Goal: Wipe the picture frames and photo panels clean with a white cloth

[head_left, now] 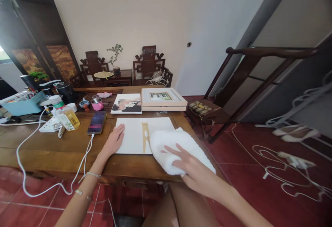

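A white board (pixel 135 133) lies flat on the wooden table (pixel 64 147), face down, with a tan stand piece (pixel 145 135) on its back. My left hand (pixel 114 142) rests flat on the board's left edge, fingers stretched out. My right hand (pixel 188 166) lies with spread fingers on top of a folded white towel (pixel 172 144), which covers the board's right part and the table's corner.
Behind the board lie a photo print (pixel 127 103) and stacked picture frames (pixel 163 99). To the left are a phone (pixel 97 122) on a white cable, an oil bottle (pixel 66 116), a pink cup (pixel 97 104) and a power strip. A wooden chair (pixel 207 111) stands right; cables lie on the red floor.
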`<action>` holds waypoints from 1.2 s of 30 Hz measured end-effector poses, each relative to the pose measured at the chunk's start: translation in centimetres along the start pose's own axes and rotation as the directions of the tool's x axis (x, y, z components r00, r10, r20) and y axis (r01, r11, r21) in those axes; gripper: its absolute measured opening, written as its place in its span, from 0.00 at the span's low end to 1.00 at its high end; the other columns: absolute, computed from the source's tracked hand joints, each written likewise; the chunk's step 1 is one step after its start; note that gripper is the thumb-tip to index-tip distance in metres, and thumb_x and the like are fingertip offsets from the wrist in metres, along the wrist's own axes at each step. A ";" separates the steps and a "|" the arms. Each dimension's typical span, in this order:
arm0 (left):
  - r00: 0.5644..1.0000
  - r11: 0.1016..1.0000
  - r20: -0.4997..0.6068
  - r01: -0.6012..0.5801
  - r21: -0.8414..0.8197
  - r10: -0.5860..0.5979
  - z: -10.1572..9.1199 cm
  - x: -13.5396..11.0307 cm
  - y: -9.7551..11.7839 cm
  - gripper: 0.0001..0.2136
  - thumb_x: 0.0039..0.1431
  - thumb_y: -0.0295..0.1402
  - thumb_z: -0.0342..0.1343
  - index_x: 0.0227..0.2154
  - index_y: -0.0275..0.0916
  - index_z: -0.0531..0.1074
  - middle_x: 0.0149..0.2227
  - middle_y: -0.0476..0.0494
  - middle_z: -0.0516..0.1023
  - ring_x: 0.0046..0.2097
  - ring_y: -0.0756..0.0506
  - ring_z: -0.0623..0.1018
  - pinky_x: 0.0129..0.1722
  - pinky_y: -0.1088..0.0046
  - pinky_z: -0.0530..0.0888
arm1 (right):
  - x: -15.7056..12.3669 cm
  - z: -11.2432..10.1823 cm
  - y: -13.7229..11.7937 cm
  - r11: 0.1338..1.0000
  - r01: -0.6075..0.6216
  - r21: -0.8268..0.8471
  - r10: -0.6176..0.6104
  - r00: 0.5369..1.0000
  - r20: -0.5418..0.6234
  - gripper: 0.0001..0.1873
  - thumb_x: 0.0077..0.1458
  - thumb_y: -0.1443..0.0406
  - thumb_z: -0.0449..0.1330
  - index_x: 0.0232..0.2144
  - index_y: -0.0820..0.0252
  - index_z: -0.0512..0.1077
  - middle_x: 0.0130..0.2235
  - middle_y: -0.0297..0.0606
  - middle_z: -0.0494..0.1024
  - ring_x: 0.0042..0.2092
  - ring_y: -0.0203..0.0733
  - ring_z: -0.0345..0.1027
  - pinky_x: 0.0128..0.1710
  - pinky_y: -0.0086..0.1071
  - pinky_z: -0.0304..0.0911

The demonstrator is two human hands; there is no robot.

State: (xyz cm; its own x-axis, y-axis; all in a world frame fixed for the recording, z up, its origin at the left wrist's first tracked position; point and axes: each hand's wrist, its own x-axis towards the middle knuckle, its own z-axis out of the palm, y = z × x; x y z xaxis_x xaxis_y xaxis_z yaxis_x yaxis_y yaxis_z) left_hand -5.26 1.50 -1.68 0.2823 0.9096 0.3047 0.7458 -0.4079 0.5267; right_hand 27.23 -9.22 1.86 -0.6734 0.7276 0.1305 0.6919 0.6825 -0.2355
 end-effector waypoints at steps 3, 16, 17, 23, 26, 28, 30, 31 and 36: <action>1.000 1.000 0.005 0.002 0.015 -0.002 0.0 0.0 0.0 0.22 0.63 0.36 0.40 0.56 0.33 0.66 0.61 0.36 0.63 0.64 0.42 0.60 0.64 0.55 0.52 | 0.8 -0.2 1.0 1.000 -0.002 0.016 0.002 1.000 0.001 0.25 0.34 0.78 0.46 0.34 0.59 0.72 0.62 0.41 0.61 0.65 0.46 0.48 0.64 0.48 0.42; 1.000 0.999 0.027 0.013 -0.034 -0.012 -0.4 0.0 0.0 0.22 0.63 0.38 0.41 0.56 0.35 0.66 0.62 0.37 0.63 0.64 0.42 0.59 0.65 0.55 0.51 | 13.3 -1.1 9.7 0.993 -0.118 -0.016 0.116 0.989 -0.094 0.19 0.44 0.76 0.47 0.35 0.60 0.73 0.32 0.39 0.78 0.39 0.49 0.71 0.55 0.43 0.53; 1.000 0.999 0.026 0.010 -0.031 -0.009 -0.4 0.0 0.0 0.22 0.63 0.38 0.41 0.56 0.35 0.66 0.62 0.37 0.63 0.64 0.42 0.59 0.65 0.56 0.51 | 12.9 -1.1 9.4 0.993 -0.116 -0.017 0.114 0.990 -0.086 0.19 0.44 0.76 0.47 0.34 0.60 0.73 0.31 0.39 0.78 0.39 0.49 0.71 0.55 0.43 0.53; 1.000 1.000 0.003 0.002 -0.020 -0.002 -0.1 0.0 -0.2 0.23 0.62 0.38 0.40 0.56 0.34 0.66 0.61 0.37 0.64 0.64 0.43 0.60 0.65 0.56 0.51 | 6.0 -1.5 3.9 0.997 -0.081 -0.002 0.081 0.997 -0.013 0.25 0.42 0.77 0.46 0.41 0.61 0.72 0.47 0.44 0.76 0.56 0.51 0.62 0.58 0.44 0.51; 1.000 1.000 -0.002 -0.007 -0.008 0.006 0.0 0.0 -0.1 0.22 0.63 0.37 0.40 0.56 0.35 0.66 0.61 0.38 0.64 0.64 0.43 0.60 0.65 0.55 0.51 | 2.1 -2.5 0.5 0.997 -0.046 0.063 0.039 0.993 0.109 0.25 0.39 0.79 0.46 0.38 0.60 0.72 0.51 0.43 0.73 0.64 0.47 0.50 0.62 0.43 0.46; 1.000 1.000 0.001 -0.011 0.000 0.011 0.0 -0.1 -0.1 0.22 0.63 0.37 0.40 0.56 0.35 0.66 0.61 0.37 0.63 0.64 0.43 0.60 0.65 0.56 0.52 | 0.4 -3.0 -1.0 0.994 -0.046 0.097 0.030 0.986 0.163 0.25 0.37 0.79 0.46 0.36 0.59 0.72 0.53 0.43 0.72 0.65 0.47 0.47 0.63 0.44 0.44; 1.000 1.000 0.003 -0.010 0.006 0.010 0.0 -0.1 -0.1 0.22 0.63 0.38 0.40 0.56 0.34 0.66 0.61 0.37 0.63 0.64 0.43 0.60 0.65 0.56 0.52 | -0.3 -3.3 -1.3 0.992 -0.052 0.115 0.030 0.982 0.185 0.25 0.36 0.79 0.46 0.36 0.60 0.72 0.55 0.44 0.71 0.65 0.48 0.47 0.62 0.45 0.45; 1.000 1.000 0.003 -0.010 0.008 0.010 -0.1 -0.1 -0.1 0.22 0.63 0.38 0.40 0.56 0.34 0.66 0.61 0.37 0.63 0.64 0.43 0.61 0.65 0.56 0.52 | -0.3 -3.2 -1.0 0.991 -0.060 0.117 0.037 0.981 0.188 0.25 0.37 0.79 0.46 0.36 0.60 0.72 0.55 0.43 0.70 0.64 0.49 0.48 0.61 0.45 0.47; 1.000 1.000 0.005 -0.008 0.002 0.008 -0.1 0.0 -0.2 0.22 0.63 0.38 0.40 0.55 0.34 0.66 0.61 0.37 0.64 0.64 0.43 0.61 0.65 0.56 0.52 | 3.7 -1.8 3.5 0.984 -0.172 0.051 0.166 0.981 0.095 0.26 0.44 0.76 0.47 0.44 0.58 0.72 0.51 0.42 0.74 0.61 0.52 0.57 0.53 0.42 0.59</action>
State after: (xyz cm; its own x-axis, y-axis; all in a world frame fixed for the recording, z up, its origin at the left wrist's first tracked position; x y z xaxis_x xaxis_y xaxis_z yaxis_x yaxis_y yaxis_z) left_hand -5.49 1.57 -1.69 0.2908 0.9069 0.3049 0.7447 -0.4146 0.5230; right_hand 27.66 -4.02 3.27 -0.5706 0.8212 -0.0027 0.7829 0.5430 -0.3036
